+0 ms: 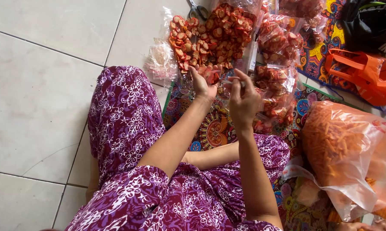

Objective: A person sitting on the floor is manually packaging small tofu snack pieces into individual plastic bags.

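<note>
- My left hand (pixel 201 83) is cupped around a small heap of red-and-cream snack slices (pixel 211 75), just above the middle of the frame; the fingers are curled, not flat, so the slices sit loosely in the palm.
- My right hand (pixel 244 100) is just beside it, thumb and fingers pinched together on the mouth of a small clear bag (pixel 227 87); the bag itself is hard to make out against the patterned mat (pixel 214 128).
- The 2 hands are close but not touching. If the bag mouth sags shut, I judge the slices will miss it and scatter on the mat.
- The slices look thin and brittle; squeezing my left hand tighter could crack them.
- The big open pile of slices (pixel 214 36) at the top center lies on thin plastic beside the bare tiled floor (pixel 43 85); a careless reach could push some off onto the tiles.
- Filled small bags (pixel 278 42) are stacked at the upper right, and a leaning stack may slide.
- The large bag of orange sticks (pixel 342 149) at the right edge sits near my elbow; a wide swing could tip it open.
</note>
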